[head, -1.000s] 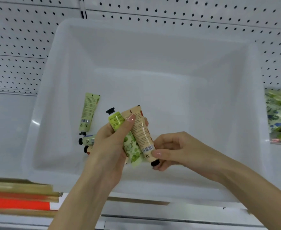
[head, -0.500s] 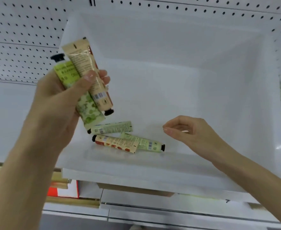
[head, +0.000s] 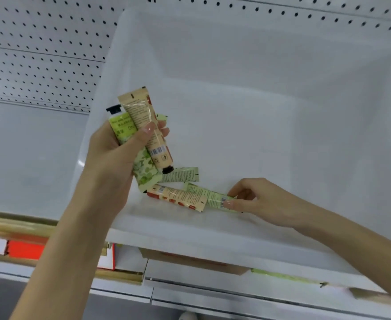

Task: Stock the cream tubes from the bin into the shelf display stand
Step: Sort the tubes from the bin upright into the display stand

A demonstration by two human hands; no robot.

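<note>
A large white plastic bin [head: 247, 54] stands on the shelf in front of me. My left hand [head: 118, 155] grips a bundle of cream tubes over the bin's left side: a beige tube [head: 150, 130] with a black cap pointing down and a green leaf-patterned tube [head: 143, 169]. Three tubes lie on the bin floor: a pale green one [head: 183, 174], a beige one with red spots [head: 178, 198] and a light green one [head: 209, 197]. My right hand [head: 256, 199] pinches the cap end of that light green tube.
White pegboard [head: 40, 42] backs the shelf. Left of the bin lies bare white shelf [head: 28, 158]. Below the front edge sit red and white boxes [head: 26, 249] with gold trim, and a brown carton [head: 194, 262] under the bin.
My right hand has dropped from hovering over the bin floor onto the light green tube and pinched it. My left hand has lowered slightly, still holding its tubes.
</note>
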